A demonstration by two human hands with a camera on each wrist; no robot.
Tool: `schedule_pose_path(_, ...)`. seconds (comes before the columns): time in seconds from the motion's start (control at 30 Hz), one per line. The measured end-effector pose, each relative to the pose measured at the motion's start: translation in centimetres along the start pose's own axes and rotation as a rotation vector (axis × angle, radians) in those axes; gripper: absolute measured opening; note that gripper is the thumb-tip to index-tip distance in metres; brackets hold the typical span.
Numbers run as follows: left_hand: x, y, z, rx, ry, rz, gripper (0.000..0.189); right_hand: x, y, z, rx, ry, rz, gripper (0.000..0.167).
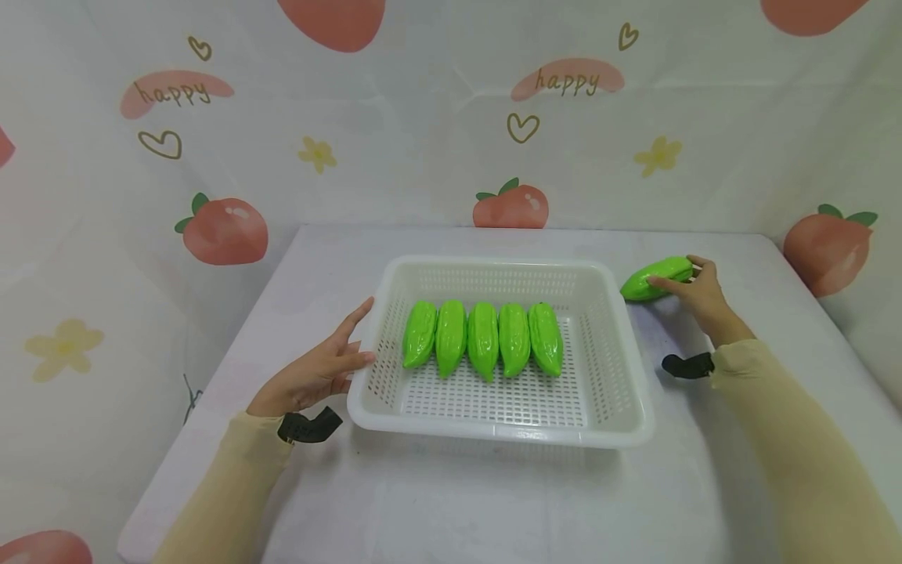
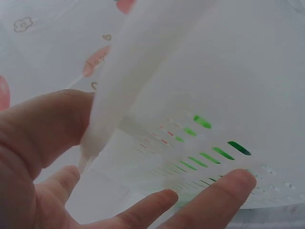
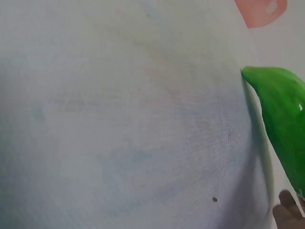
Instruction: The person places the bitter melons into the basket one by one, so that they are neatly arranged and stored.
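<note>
A white plastic basket [image 1: 543,432] with slotted walls stands mid-table. Several glossy green, ridged, pointed fruits or vegetables [image 1: 483,337] lie side by side in it. At the basket's left side, my left hand [image 1: 317,372] holds the rim, thumb over the edge; the left wrist view shows its other fingers [image 2: 209,200] below, along the outer wall. To the right of the basket, my right hand [image 1: 701,294] grips another green pointed piece [image 1: 644,283] between thumb and fingers. Its tip and side [image 3: 283,119] show at the right edge of the right wrist view.
A white cloth covers the table [image 1: 451,501]. Behind it hangs a white backdrop [image 1: 423,141] printed with peaches, hearts and flowers. Each wrist bears a black strap piece [image 1: 310,425].
</note>
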State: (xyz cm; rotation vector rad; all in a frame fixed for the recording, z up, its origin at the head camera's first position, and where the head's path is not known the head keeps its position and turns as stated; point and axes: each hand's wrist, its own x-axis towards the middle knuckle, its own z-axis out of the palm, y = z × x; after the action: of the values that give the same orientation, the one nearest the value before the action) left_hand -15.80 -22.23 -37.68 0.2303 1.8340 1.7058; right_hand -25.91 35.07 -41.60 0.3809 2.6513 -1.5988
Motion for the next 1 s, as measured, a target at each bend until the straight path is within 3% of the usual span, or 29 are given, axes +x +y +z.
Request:
schedule_pose_path(0.33,0.1,-0.1,-0.2,0.006,-0.013,-0.001,0.084,-0.5,-0.4,0.3,0.128,0.135,0.0,0.082)
schedule_pose_path(0.47,0.1,-0.1,-0.1,0.001,-0.016,0.002,0.084,-0.7,-0.6,0.1,0.301,0.157,-0.032,0.073)
schedule_pose_path(0.7,0.0,0.0,-0.2,0.008,-0.017,-0.005,0.083,-1.7,-1.6,-0.8,0.615,0.122,-0.166,0.059)
schedule_pose_path(1.0,0.0,-0.1,-0.2,0.017,-0.016,-0.009,0.083,-2.5,-4.0,-1.3,0.681,0.175,-0.244,0.059)
